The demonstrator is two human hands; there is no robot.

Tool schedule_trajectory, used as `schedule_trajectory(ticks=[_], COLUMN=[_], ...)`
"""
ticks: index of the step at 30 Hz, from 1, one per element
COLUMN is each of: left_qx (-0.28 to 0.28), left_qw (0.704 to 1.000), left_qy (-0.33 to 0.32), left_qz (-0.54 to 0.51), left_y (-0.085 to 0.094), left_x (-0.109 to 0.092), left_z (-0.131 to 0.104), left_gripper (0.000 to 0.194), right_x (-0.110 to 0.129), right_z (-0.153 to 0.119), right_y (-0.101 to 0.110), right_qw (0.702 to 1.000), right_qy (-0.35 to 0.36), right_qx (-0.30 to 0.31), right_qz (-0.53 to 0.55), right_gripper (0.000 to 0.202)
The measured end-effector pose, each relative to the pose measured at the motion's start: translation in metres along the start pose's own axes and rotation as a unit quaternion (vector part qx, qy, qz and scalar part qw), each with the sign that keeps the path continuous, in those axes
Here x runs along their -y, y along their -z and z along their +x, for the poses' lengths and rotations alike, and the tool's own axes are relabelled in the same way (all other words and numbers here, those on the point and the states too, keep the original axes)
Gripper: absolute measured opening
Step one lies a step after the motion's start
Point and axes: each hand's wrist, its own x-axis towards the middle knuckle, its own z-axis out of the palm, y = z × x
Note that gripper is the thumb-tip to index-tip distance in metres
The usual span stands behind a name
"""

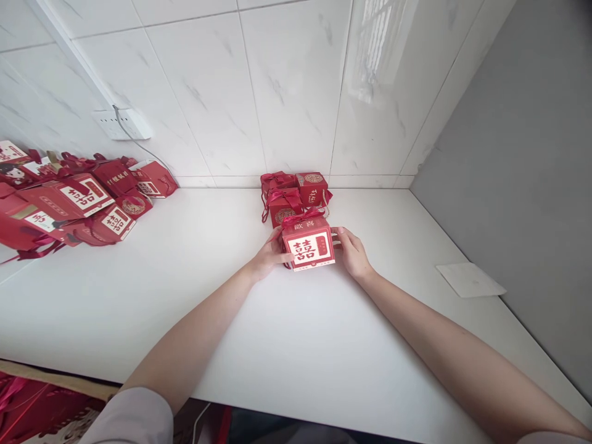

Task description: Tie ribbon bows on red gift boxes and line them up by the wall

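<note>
A red gift box (pixel 309 244) with a white label, dark characters and a red ribbon bow on top is between my two hands. My left hand (pixel 271 256) grips its left side, with a finger across the front. At the right side, the fingers of my right hand (pixel 352 251) reach to the box's edge and curl behind it. Just behind stand a red box (pixel 285 207) with a ribbon bow and another red box (pixel 312 187) with a round gold pattern. A further ribboned box (pixel 276 180) is partly hidden at the back.
Many red gift boxes (pixel 83 194) are piled at the left of the white table (pixel 277 345). A white sheet (pixel 470 279) lies at the right by a grey panel. The tiled wall has a socket (pixel 123 124) with a cable. Red bags (pixel 46 407) show at lower left.
</note>
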Motion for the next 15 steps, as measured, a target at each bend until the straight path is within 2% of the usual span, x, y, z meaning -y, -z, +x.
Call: schedule_trajectory(ticks=[7, 15], left_qx=[-0.014, -0.020], left_qw=[0.997, 0.998], left_qy=[-0.040, 0.002], left_qz=[0.069, 0.067], left_y=[0.0008, -0.0020], left_x=[0.0065, 0.0038], left_z=[0.0007, 0.0002], left_gripper=[0.092, 0.097], right_x=[-0.0006, 0.0005], right_z=[0.0014, 0.0010], right_y=[-0.0010, -0.0013], right_qw=[1.000, 1.000], right_qy=[0.012, 0.008], right_qx=[0.005, 0.014], right_qz=[-0.015, 0.011], right_gripper=[0.041, 0.037])
